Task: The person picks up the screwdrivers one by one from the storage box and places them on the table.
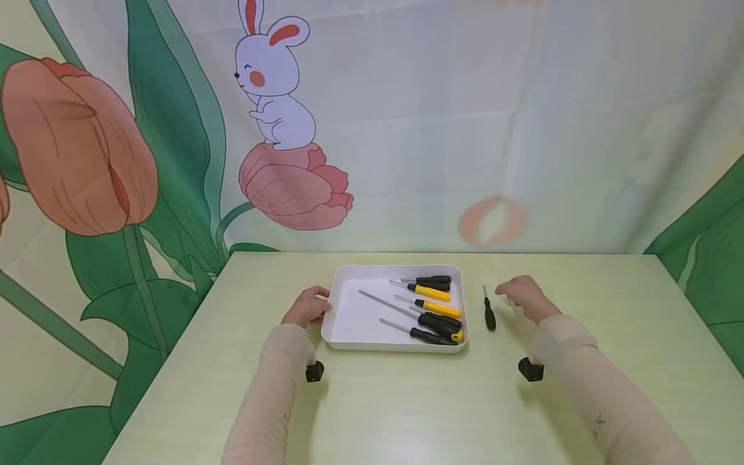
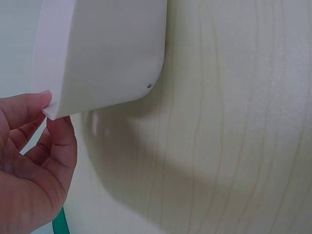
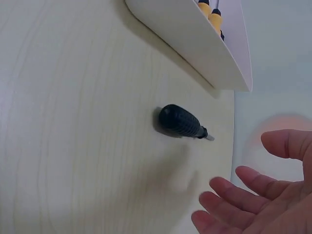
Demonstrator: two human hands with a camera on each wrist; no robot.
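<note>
My left hand (image 1: 305, 307) pinches the rim of a white tray (image 1: 351, 316) at its left end, thumb on one side and curled fingers on the other in the left wrist view. Inside the tray lie several screwdrivers, with yellow handles (image 1: 440, 309) and black handles (image 1: 433, 337), mostly toward the right. A small black screwdriver (image 1: 490, 316) lies on the table just right of the tray, its tip pointing away from me. Beside it hovers my right hand (image 1: 527, 297), holding nothing, fingers spread and relaxed in the right wrist view, apart from the screwdriver's black handle (image 3: 180, 120).
The pale wood-grain table (image 1: 418, 407) ends at a back edge close behind the tray. A printed curtain (image 1: 418, 129) with a rabbit and tulips hangs behind it. A small black device (image 1: 530, 369) sits under each wrist.
</note>
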